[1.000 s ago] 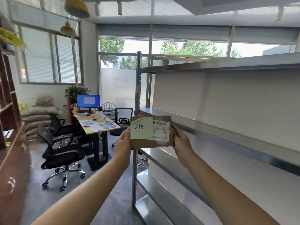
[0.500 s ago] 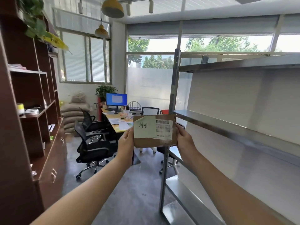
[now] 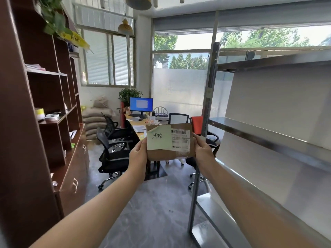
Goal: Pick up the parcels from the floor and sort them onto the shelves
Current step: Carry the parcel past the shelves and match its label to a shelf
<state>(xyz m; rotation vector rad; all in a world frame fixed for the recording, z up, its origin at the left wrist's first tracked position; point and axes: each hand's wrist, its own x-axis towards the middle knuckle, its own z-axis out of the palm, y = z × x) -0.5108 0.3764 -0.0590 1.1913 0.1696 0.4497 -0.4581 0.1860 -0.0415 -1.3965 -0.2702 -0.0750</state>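
Office aisle: grey floor (image 3: 152,221), steel shelving rack (image 3: 272,133) right, brown wooden cabinet (image 3: 44,122) left.
I see my left hand (image 3: 138,155) and right hand (image 3: 203,151) clamped on the cardboard parcel (image 3: 170,154), held up mid-aisle; desk (image 3: 138,128) and office chairs (image 3: 111,153) beyond.

At frame centre a parcel (image 3: 170,141) is held upright between the left hand (image 3: 138,154) and the right hand (image 3: 203,151), one at each side edge. A note (image 3: 159,137) sits on its left half, a label (image 3: 180,139) on its right. Metal shelves (image 3: 268,133) fill the right of the frame; a bookcase (image 3: 44,104) lines the left edge. Behind the parcel, mid-frame, stands a bench (image 3: 138,127) carrying a monitor (image 3: 141,104), with chairs (image 3: 111,151) around it. Left of the monitor lie what may be stacked sacks (image 3: 94,120).
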